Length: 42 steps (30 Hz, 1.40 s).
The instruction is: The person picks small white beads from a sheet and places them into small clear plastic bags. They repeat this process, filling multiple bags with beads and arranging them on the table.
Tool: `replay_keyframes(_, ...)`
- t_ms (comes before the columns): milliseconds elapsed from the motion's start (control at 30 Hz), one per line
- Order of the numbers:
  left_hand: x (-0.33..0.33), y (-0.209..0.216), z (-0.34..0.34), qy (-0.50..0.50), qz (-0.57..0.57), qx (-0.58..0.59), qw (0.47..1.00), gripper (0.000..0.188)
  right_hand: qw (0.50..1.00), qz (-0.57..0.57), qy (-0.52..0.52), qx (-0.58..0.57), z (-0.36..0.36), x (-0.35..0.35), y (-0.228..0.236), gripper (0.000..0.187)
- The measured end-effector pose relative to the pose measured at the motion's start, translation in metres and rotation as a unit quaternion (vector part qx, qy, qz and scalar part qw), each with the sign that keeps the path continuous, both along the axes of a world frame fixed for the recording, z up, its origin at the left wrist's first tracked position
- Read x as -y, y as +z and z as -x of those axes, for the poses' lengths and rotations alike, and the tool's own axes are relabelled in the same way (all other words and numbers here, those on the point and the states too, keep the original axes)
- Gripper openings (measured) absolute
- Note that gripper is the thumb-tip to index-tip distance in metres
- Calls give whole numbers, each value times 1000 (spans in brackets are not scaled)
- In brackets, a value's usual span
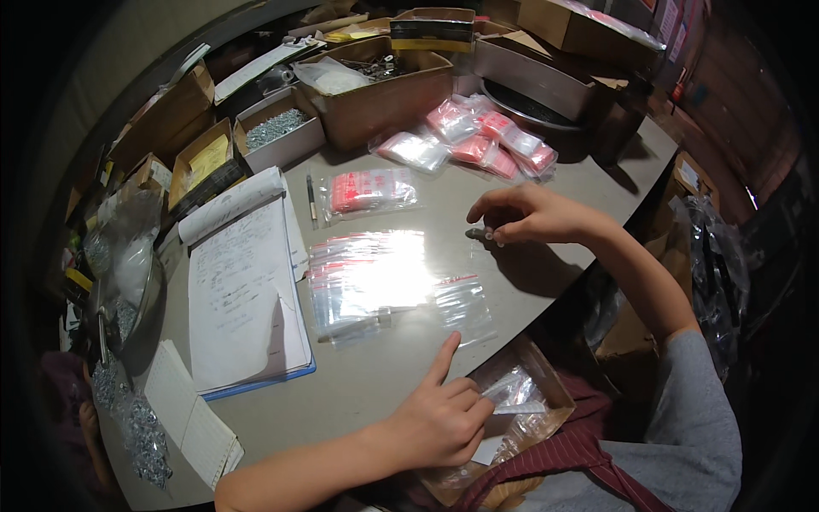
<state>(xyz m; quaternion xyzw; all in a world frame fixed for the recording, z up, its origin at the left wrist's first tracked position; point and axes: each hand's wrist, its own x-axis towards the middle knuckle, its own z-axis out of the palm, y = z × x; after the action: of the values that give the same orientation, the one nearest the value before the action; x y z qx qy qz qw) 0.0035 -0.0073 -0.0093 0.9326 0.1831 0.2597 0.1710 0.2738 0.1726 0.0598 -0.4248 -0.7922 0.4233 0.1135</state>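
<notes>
My left hand (444,414) is at the lower middle, its index finger stretched out and the other fingers curled under. The fingertip is at the lower edge of a small clear zip bag (461,309) with a red stripe. To its left, several more clear zip bags (350,286) overlap in a row, partly washed out by glare. Farther right, my right hand (542,213) bends over the table, thumb and fingers drawn together around small pale parts (489,232) too small to name.
An open notepad (243,290) lies left, with a pen (312,200) beyond it. Packs of red-marked bags (371,189) sit farther back. Boxes of screws (277,128) and other cardboard boxes (375,98) line the far edge. An open carton (546,384) stands against the near edge.
</notes>
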Motion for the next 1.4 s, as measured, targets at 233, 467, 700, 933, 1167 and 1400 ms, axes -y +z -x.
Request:
replay_keyframes(233, 2, -3, -1, -4, 3, -3, 1000, 14, 994, -94, 55, 2, 10, -8, -14, 47)
replay_keyframes(467, 3, -1, -1, 1, -6, -1, 1000, 12, 946, -302, 80, 88, 22, 4, -21, 48)
replay_keyframes(700, 1, -2, -3, 0, 3, 13, 1000, 12, 928, -336, -43, 155, 18, 4, -9, 58)
replay_keyframes(933, 1, -1, -1, 2, -8, -7, 1000, 11, 993, -25, 115, 17, 53, 64, 12, 29)
replay_keyframes(1167, 4, -7, -4, 8, -8, 38, 999, 9, 971, -197, 132, 27, 68, 77, -9, 21)
replay_keyframes(1400, 1, -3, -1, -6, 3, -25, 1000, 17, 919, -360, 75, 141, 65, 96, -20, 23)
